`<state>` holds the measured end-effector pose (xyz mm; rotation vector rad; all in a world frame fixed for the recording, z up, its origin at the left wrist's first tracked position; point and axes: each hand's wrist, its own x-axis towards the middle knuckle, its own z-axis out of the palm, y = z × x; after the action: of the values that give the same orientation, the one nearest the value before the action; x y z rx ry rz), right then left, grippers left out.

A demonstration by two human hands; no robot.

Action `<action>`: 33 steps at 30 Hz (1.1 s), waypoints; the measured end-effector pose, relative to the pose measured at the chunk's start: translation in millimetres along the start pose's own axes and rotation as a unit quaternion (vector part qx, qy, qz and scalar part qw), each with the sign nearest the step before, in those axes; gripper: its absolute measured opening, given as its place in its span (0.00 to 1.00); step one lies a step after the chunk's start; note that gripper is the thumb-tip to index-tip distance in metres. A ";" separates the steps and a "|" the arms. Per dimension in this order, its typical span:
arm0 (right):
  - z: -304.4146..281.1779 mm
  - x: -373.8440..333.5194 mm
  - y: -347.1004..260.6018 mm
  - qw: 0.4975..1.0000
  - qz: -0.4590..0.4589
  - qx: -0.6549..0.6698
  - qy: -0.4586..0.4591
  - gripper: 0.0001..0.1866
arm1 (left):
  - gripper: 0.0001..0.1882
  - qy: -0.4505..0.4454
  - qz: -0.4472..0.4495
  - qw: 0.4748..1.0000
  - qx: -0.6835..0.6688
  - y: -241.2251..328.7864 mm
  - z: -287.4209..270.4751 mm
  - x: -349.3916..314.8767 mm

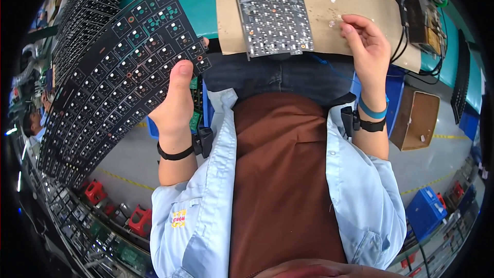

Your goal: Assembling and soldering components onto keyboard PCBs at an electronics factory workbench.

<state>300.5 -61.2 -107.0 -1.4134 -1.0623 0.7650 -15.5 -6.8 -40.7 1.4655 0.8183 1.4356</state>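
The left hand [176,100] pinches a circuit board [116,77] by its edge. The right hand [370,46], loosely curled, has bare mat [327,36] beside it. Coloured lettering [178,219] marks the shirt [206,195].

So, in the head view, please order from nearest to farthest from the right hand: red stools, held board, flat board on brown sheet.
1. Flat board: on brown sheet, left of the right hand.
2. Held board: in left hand, farther left.
3. Red stools: far lower left.

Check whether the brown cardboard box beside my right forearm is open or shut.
Open: no lid covers the cardboard box, and its inner walls and bottom show.
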 end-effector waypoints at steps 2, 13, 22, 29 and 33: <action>-3.0 -2.6 -0.4 1.000 0.004 -0.007 -0.001 0.10 | 0.27 -0.004 0.008 1.000 -0.009 0.0 0.4 -0.3; -2.7 2.7 -9.8 1.000 -0.006 -0.024 0.009 0.10 | 0.32 0.035 -0.012 0.995 -0.092 6.1 -2.0 9.1; 0.8 9.0 -16.6 0.999 0.006 -0.033 0.011 0.09 | 0.32 0.040 -0.014 0.995 -0.092 7.9 -7.0 9.3; 5.0 9.0 -22.4 0.999 0.005 -0.036 0.001 0.07 | 0.30 0.060 -0.014 0.995 -0.077 16.6 -7.7 10.6; 2.8 9.4 -23.6 0.999 0.004 -0.040 0.003 0.07 | 0.31 0.050 -0.006 0.995 -0.083 19.4 -3.8 14.9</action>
<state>297.4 -53.0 -83.0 -1.4869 -1.0932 0.7305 -20.1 0.1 -17.5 1.2708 0.7489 1.5402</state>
